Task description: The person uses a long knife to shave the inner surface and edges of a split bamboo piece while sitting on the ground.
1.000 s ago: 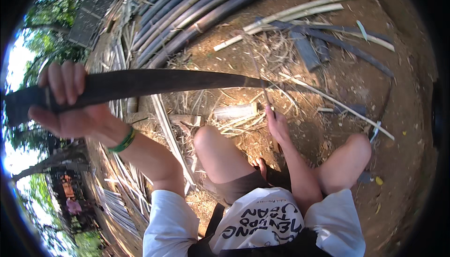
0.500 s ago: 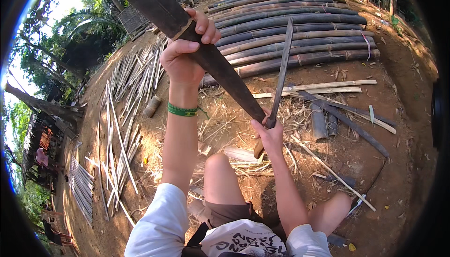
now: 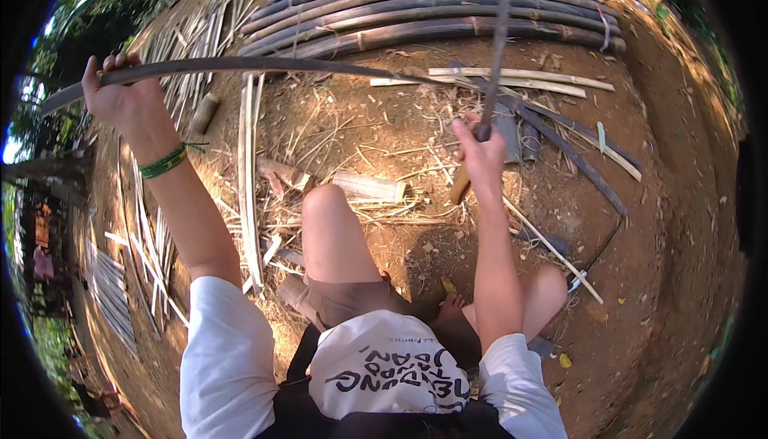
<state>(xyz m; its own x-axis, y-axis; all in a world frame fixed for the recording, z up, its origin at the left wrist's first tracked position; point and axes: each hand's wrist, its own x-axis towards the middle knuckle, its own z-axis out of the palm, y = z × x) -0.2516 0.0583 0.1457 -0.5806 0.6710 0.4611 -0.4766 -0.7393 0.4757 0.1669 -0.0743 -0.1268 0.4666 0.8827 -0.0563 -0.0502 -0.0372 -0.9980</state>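
Note:
My left hand (image 3: 128,107), raised at the far left, has its fingers wrapped round a long dark bamboo strip (image 3: 240,64). From that hand the strip arches across to the right, and its thin far end comes close to the machete. My right hand (image 3: 482,155) grips the machete by its wooden handle (image 3: 461,183), with the long narrow blade (image 3: 497,55) pointing up and away. Whether the strip touches the blade I cannot tell. Below, between the hands, a short split bamboo piece (image 3: 368,185) lies on the ground near my bent knee.
Whole bamboo poles (image 3: 416,35) lie side by side at the back. Pale split strips (image 3: 250,175) are on the left, with more bundled strips (image 3: 112,299) beyond. Dark and pale bamboo lengths (image 3: 576,159) lie at right. Shavings (image 3: 344,131) litter the dirt.
My left hand has moved left and somewhat lower with the bamboo strip, which now stretches sideways instead of pointing up toward me. My right hand keeps the machete upright. The view has tilted downward.

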